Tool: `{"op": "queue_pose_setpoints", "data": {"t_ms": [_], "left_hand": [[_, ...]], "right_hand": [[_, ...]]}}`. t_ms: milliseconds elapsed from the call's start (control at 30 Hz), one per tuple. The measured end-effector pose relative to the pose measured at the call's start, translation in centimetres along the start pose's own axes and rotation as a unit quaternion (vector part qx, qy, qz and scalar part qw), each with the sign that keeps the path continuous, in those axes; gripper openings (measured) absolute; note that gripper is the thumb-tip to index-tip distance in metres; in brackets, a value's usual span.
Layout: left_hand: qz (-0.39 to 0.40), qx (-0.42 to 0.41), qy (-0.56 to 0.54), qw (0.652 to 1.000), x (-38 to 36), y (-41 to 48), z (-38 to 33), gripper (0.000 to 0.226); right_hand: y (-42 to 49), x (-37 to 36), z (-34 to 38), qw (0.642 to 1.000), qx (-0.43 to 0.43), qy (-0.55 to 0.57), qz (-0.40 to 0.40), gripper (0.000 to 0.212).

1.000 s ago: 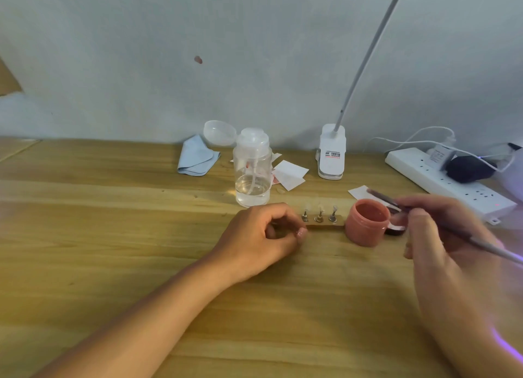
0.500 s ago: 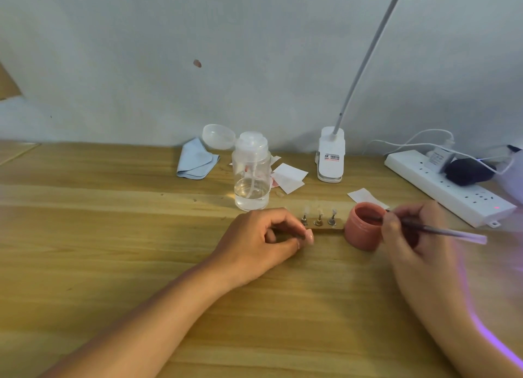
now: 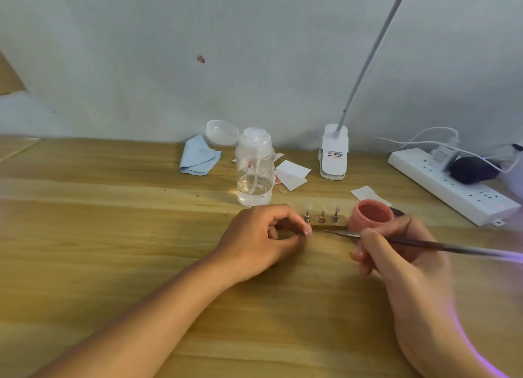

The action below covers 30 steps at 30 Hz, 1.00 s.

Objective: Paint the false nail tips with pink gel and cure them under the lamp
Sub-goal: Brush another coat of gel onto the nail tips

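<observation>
A small wooden strip [image 3: 325,227] lies mid-table and carries three metal stands [image 3: 321,216], each with a clear false nail tip on top. My left hand [image 3: 263,240] rests on the table with curled fingers pinching the strip's left end. An open pink gel pot [image 3: 369,215] stands just right of the strip. My right hand [image 3: 396,253] grips a thin brush [image 3: 424,243]. The brush tip points left, close in front of the strip's right end.
A clear pump bottle [image 3: 254,169] stands behind my left hand, with a blue cloth [image 3: 198,156] and a loose lid [image 3: 222,131] behind it. A clip lamp base [image 3: 334,154], paper wipes [image 3: 291,173] and a white power strip [image 3: 450,185] sit along the back. Purple light glows at the right edge.
My right hand dipped the brush into the pink pot, then drew it out and lowered it toward the front of the strip. My left hand stayed on the strip's end.
</observation>
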State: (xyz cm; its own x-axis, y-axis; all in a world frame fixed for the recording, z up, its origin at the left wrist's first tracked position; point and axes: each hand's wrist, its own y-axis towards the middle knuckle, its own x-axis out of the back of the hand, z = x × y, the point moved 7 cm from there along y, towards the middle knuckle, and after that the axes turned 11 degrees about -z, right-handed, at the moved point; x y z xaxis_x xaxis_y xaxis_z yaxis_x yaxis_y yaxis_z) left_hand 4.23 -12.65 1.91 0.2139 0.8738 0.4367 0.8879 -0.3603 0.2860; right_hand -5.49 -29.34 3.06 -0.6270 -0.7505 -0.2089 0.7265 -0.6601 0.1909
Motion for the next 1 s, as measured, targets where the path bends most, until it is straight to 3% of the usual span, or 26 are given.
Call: {"op": "queue_pose_setpoints", "data": {"t_ms": [433,1000], "left_hand": [[0.006,-0.009,0.027,1.0,-0.1,0.0,0.1,0.012],[0.014,-0.008,0.018,1.0,-0.3,0.0,0.2,0.011]], "right_hand": [[-0.5,-1.2,0.0,0.995,-0.021,-0.076,0.065,0.01],[-0.1,-0.5,0.1,0.997,0.04,-0.052,0.035,0.014]]}}
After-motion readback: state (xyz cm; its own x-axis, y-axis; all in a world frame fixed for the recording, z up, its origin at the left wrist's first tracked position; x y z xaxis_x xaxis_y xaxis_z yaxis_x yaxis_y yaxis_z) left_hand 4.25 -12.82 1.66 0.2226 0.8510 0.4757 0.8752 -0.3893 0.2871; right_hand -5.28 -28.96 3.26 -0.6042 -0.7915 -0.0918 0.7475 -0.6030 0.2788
